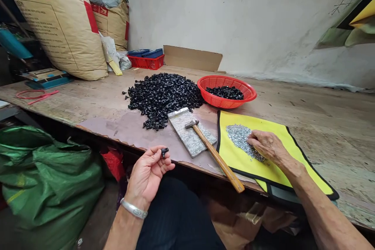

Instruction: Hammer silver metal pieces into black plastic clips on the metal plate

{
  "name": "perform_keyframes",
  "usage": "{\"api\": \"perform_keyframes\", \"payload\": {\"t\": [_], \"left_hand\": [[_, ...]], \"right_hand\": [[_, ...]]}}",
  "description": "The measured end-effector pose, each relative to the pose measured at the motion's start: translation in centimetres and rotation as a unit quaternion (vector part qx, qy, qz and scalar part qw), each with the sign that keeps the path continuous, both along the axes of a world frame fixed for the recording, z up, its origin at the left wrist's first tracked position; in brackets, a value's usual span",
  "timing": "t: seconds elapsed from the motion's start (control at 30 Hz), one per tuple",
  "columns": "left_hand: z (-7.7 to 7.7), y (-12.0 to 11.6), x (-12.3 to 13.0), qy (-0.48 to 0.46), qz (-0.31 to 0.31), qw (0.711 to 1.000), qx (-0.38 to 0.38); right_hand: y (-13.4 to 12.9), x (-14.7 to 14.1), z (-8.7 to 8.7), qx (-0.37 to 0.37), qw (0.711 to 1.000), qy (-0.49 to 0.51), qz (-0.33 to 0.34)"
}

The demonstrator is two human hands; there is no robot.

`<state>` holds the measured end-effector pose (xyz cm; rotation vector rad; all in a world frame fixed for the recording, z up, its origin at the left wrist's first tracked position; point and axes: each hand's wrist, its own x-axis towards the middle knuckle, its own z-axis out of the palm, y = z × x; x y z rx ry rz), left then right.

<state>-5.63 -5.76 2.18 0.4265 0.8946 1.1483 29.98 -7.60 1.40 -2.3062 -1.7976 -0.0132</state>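
Observation:
Between the thumb and fingers of my left hand (150,175) is a small black plastic part (164,152), held just off the table's front edge. My right hand (268,146) reaches into a pile of small shiny metal pieces (238,134), fingers pinched together; what they hold, if anything, is hidden. Those pieces lie on a yellow cloth with black edging (275,131). A hammer (215,154) with a wooden handle rests across a flat stone-like slab (187,134) between my hands. Behind the slab rises a heap of black plastic parts (166,95).
A red plastic basket (202,82) holds more black parts. Large paper sacks (58,27) and a red crate with blue lids (146,61) stand at the back left. A cardboard strip (191,58) leans near the wall. A green sack (47,187) sits below the table at left.

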Motion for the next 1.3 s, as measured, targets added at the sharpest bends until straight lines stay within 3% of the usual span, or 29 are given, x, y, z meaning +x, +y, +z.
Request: {"api": "perform_keyframes", "payload": {"t": [0.33, 0.63, 0.8, 0.87, 0.93, 1.03, 1.1, 1.17, 1.3], "left_hand": [[-0.1, -2.3, 1.3, -0.001, -0.010, 1.000, 0.027], [-0.2, -2.8, 0.9, -0.017, -0.010, 0.999, 0.045], [-0.1, -3.1, 1.5, -0.016, -0.020, 0.998, 0.049], [-0.1, -3.5, 1.9, -0.018, -0.024, 0.998, 0.050], [-0.2, -4.0, 2.4, -0.024, -0.029, 0.998, 0.051], [-0.2, -4.9, 2.9, -0.038, -0.038, 0.997, 0.047], [-0.2, -5.5, 2.8, -0.044, -0.042, 0.997, 0.041], [-0.3, -6.0, 2.5, -0.044, -0.038, 0.998, 0.036], [-0.7, -6.5, 1.4, -0.036, -0.014, 0.999, 0.035]], "right_hand": [[-0.7, 0.1, 0.8, 0.041, 0.968, 0.246, -0.037], [-0.6, -0.2, 0.6, 0.064, 0.870, 0.477, -0.104], [-1.3, -1.0, 2.0, 0.087, 0.827, 0.544, -0.107], [-2.3, -2.8, 3.1, 0.077, 0.811, 0.575, -0.079], [-3.7, -5.8, 4.1, 0.061, 0.794, 0.605, -0.006], [-5.7, -11.5, 4.8, 0.061, 0.799, 0.582, 0.140], [-6.4, -15.0, 4.3, 0.061, 0.801, 0.562, 0.196], [-6.5, -17.7, 3.2, 0.074, 0.791, 0.571, 0.206], [-5.8, -20.5, 1.1, 0.078, 0.743, 0.636, 0.193]]}}
